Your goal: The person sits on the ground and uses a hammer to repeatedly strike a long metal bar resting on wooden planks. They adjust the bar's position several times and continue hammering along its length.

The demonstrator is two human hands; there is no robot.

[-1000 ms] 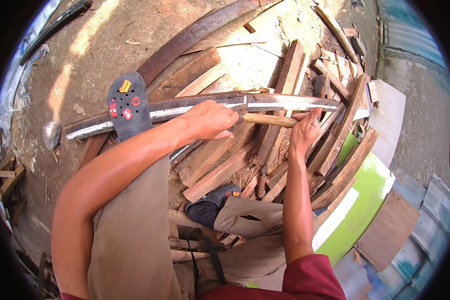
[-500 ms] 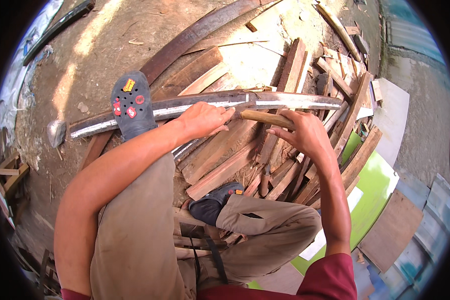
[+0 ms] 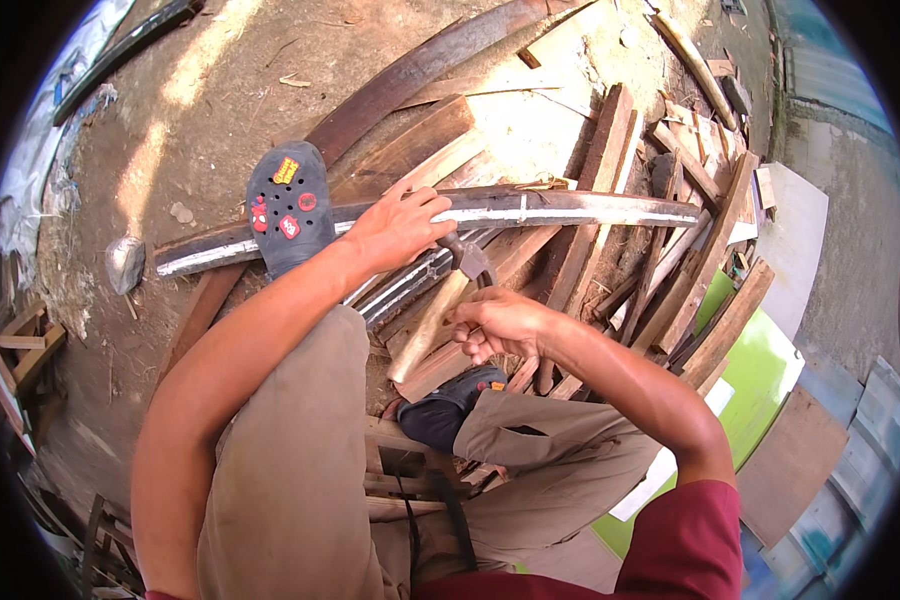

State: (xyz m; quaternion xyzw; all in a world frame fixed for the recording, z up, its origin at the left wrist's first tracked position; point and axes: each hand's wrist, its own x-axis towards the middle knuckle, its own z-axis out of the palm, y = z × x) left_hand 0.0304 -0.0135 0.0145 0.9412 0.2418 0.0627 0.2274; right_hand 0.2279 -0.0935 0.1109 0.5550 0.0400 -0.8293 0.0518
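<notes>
My left hand (image 3: pixel 402 232) is over the long curved beam (image 3: pixel 580 207), a dark timber with a white strip. Its curled fingers close around one end of the claw hammer's head (image 3: pixel 473 262). The hammer's wooden handle (image 3: pixel 428 328) slants down toward my knees. Right beside the handle is my right hand (image 3: pixel 505 325), its fingers bent in and pinched together. Whatever they may hold is hidden. My foot in a dark clog (image 3: pixel 292 210) presses on the beam's left part.
Loose wooden planks (image 3: pixel 595 190) lie in a pile under and beyond the beam. A curved rusty-brown strip (image 3: pixel 410 75) stretches over the dirt at the far side. A stone (image 3: pixel 125 265) sits by the beam's left end. Green and white panels (image 3: pixel 760 370) lie at right.
The hammer has swung round: its handle pointed right and now points down and left. My right hand has come off the handle's end and moved down and left. The view has shifted slightly.
</notes>
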